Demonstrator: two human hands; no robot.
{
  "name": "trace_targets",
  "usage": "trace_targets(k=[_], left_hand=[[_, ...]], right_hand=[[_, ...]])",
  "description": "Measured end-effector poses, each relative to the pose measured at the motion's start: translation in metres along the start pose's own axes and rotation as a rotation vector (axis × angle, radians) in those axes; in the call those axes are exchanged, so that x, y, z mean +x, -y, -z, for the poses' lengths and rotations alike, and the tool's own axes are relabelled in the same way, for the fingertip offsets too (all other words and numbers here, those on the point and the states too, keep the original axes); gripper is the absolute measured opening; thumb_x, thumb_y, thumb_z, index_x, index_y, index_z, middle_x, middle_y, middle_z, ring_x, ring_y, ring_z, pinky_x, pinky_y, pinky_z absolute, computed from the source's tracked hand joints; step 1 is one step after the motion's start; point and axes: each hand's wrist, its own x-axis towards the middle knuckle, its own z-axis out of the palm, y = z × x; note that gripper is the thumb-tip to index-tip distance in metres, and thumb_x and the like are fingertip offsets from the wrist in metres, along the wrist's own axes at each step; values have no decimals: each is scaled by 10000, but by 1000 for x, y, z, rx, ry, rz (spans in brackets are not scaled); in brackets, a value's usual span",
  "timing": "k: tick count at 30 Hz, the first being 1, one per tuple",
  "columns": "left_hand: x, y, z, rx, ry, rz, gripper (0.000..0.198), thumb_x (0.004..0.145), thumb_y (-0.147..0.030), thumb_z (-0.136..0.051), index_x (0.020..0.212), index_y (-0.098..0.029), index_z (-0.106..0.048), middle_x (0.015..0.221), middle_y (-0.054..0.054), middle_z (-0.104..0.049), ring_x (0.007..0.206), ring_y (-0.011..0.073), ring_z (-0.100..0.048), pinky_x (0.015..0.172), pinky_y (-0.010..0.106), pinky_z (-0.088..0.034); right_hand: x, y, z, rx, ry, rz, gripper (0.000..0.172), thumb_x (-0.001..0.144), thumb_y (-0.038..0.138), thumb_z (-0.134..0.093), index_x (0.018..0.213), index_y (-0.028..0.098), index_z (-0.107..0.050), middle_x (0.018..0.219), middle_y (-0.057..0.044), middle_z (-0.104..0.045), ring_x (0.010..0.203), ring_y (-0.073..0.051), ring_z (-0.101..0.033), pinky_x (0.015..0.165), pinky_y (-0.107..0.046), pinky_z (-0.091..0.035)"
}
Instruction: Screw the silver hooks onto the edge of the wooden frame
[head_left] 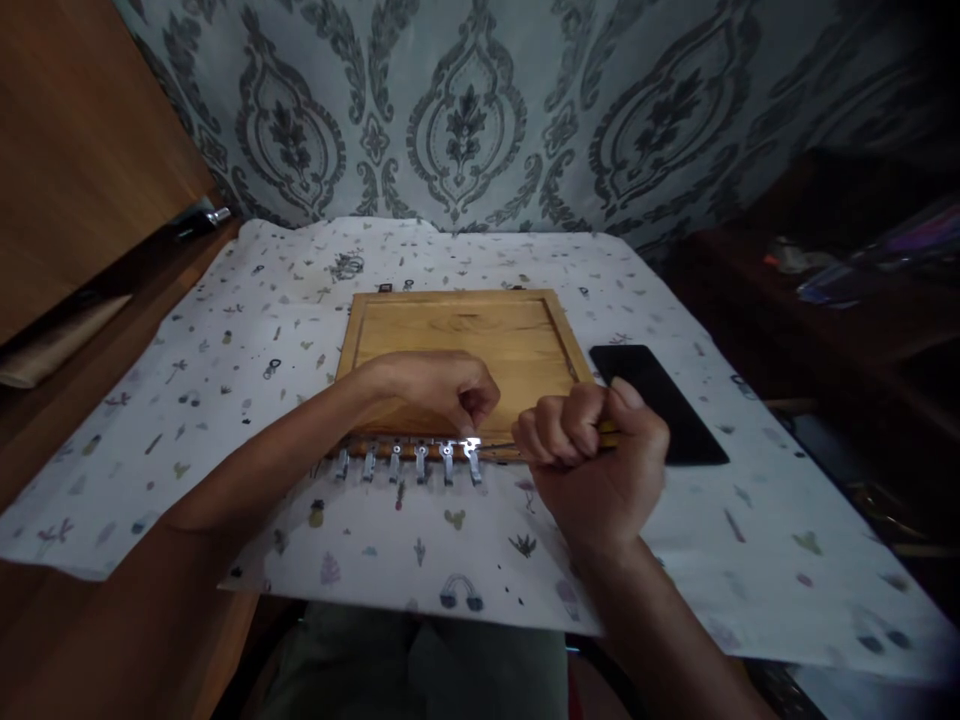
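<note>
A wooden board [465, 330] with a raised frame lies flat on the table. Several shiny metal hooks [421, 462] line its near edge. My left hand [450, 390] rests over the board, fingers curled into a pinch. Its fingertips come down at the top of the rightmost metal hook [472, 462]; anything between them is hidden. My right hand [592, 450] is wrapped round the yellow handle of a screwdriver [609, 432], thumb on top. The thin shaft points left towards that same hook; I cannot tell whether its tip touches.
A black flat slab [660, 405], perhaps a phone or tablet, lies right of the board. Small metal pieces [346, 266] sit in a pile at the back left. A patterned white cloth [285, 310] covers the table. Wooden furniture [90, 150] stands at the left.
</note>
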Motion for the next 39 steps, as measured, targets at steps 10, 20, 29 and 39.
trace_targets(k=[10, 20, 29, 39], left_hand=[[4, -6, -8, -45, 43, 8, 163, 733, -50, -675, 644, -154, -587, 600, -48, -561, 593, 91, -500, 590, 229, -366], [5, 0, -8, -69, 36, 2, 129, 753, -69, -698, 658, -145, -654, 609, -38, -618, 610, 85, -541, 598, 198, -394], [7, 13, -5, -107, 53, 4, 69, 742, -106, -714, 694, -155, -718, 657, -9, -690, 644, 110, -600, 624, 216, -431], [5, 2, -8, -81, 25, 5, 116, 741, -72, -694, 658, -146, -663, 607, -37, -611, 606, 91, -532, 595, 213, -379]], right_hand=[[0, 1, -3, -57, -12, 35, 571, 891, 438, -615, 458, 208, -321, 424, 75, -196, 365, -63, -175, 363, -234, -176], [0, 2, -3, -61, -11, 34, 583, 897, 448, -613, 453, 209, -322, 421, 74, -193, 365, -68, -176, 370, -225, -198], [-1, 1, -1, -54, 2, 14, 570, 890, 451, -605, 462, 206, -320, 413, 69, -207, 371, -68, -178, 373, -229, -204], [-1, 1, -1, -55, 4, 17, 582, 898, 455, -618, 460, 207, -327, 415, 70, -214, 370, -68, -197, 374, -228, -217]])
